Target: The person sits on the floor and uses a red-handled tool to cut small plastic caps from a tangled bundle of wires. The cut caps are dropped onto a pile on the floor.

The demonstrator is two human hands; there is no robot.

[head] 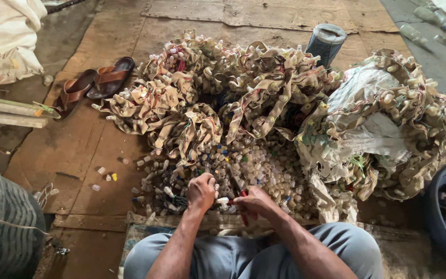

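Small white piece (223,200), between left hand (201,190), right hand (254,201)

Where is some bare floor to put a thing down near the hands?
Free: brown matting between the sandals and the few stray caps; also matting behind the heap, left of the thread cone. Crowded: caps pile before left hand and right hand, and the strips heap.

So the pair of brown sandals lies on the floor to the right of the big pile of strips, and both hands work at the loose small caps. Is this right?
Not quite. The head view shows the brown sandals to the left of the pile of strips, not the right. Both the left hand and the right hand do work at the loose small caps.
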